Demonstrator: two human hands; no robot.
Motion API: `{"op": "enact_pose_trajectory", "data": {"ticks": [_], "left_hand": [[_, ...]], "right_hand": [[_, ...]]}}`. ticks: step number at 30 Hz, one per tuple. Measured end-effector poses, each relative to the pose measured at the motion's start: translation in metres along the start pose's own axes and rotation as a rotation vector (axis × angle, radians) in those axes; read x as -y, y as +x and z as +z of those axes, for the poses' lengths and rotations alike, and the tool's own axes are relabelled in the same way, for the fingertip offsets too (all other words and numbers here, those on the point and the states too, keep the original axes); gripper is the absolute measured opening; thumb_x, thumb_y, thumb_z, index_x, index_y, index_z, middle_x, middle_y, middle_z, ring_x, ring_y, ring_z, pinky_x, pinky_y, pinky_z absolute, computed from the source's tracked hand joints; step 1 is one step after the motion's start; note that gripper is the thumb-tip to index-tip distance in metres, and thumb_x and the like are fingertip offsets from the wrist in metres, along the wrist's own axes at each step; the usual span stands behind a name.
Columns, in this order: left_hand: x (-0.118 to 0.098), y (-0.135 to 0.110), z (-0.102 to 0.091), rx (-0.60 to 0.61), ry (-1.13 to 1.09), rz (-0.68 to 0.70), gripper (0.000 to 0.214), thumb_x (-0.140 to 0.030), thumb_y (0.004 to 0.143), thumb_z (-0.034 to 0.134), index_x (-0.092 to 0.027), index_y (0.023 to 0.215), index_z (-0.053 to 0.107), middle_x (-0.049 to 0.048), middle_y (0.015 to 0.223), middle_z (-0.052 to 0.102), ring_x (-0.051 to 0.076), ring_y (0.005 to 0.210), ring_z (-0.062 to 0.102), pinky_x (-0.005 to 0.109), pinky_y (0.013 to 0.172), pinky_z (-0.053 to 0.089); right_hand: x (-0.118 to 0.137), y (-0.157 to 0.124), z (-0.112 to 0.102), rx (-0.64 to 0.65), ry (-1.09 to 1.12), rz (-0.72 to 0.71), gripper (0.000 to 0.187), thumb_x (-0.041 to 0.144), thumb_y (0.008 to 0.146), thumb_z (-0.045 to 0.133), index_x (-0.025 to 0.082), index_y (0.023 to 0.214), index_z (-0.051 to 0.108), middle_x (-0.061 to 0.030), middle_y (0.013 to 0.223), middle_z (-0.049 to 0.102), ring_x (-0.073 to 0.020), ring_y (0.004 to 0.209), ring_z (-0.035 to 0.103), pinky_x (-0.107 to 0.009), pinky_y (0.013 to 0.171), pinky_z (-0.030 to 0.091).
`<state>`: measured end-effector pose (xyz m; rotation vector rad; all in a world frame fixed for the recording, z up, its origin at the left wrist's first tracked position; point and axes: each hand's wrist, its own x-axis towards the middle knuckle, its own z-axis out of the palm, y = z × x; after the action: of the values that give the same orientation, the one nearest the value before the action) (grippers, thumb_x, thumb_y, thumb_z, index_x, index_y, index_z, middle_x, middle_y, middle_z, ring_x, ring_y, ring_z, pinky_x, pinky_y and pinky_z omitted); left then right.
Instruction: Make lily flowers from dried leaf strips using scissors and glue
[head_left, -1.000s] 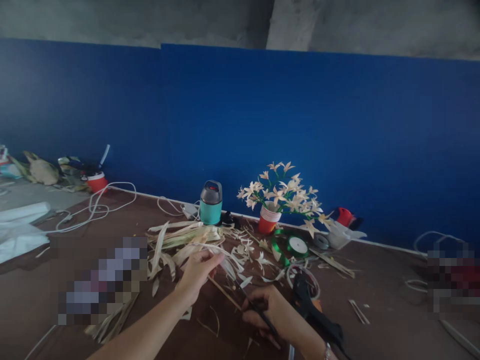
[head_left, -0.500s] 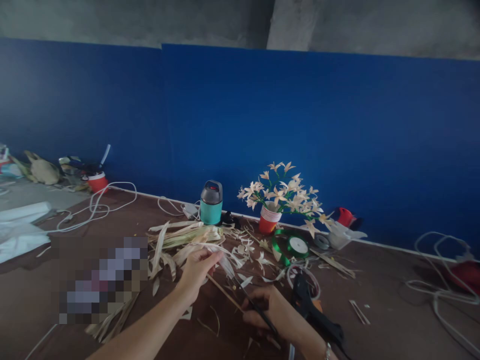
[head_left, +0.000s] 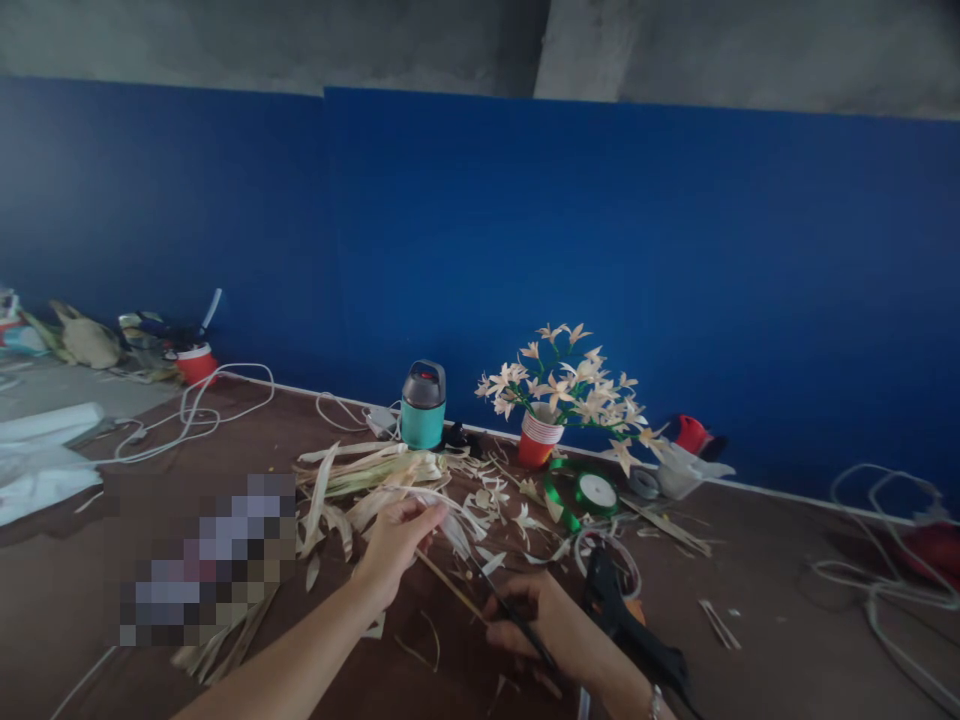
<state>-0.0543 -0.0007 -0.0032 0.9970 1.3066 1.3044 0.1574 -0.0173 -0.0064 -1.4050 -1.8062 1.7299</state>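
My left hand (head_left: 396,555) is closed, thumb against fingers, on a pale dried husk strip (head_left: 456,530) that spreads out past the fingertips. My right hand (head_left: 544,620) is closed around a slim dark tool (head_left: 517,622), its narrow end pointing up and left at the husk. Whether it is scissors or tweezers I cannot tell. A thin tan stick (head_left: 454,585) runs between the two hands, its lower end at my right fingertips. Beyond my left hand lies a pile of dried husks (head_left: 375,470). Small cream husk flowers (head_left: 527,520) lie loose ahead of my right hand.
Cream flowers on green stems stand in stacked red cups (head_left: 540,440) by the blue wall panel (head_left: 480,240). A teal-bodied container (head_left: 422,410) stands left of them. Green ribbon (head_left: 596,492), a tape roll (head_left: 634,575) and a black glue gun (head_left: 630,625) lie right. White cables (head_left: 191,415) curl left.
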Motion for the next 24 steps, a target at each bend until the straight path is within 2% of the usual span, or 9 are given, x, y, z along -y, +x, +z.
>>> {"op": "enact_pose_trajectory", "data": {"ticks": [24], "left_hand": [[-0.0003,-0.0016,0.0017,0.019,0.017,0.04,0.034,-0.042,0.067,0.068,-0.015,0.05,0.057,-0.0039,0.043,0.046,0.009,0.045,0.042,0.022,0.048,0.031]], "right_hand": [[0.0022,-0.0019,0.0017,-0.007,-0.018,-0.01,0.022,0.027,0.069,0.066,0.012,0.085,0.064,0.009,0.041,0.046,-0.0032,0.031,0.035,-0.012,0.03,0.027]]}}
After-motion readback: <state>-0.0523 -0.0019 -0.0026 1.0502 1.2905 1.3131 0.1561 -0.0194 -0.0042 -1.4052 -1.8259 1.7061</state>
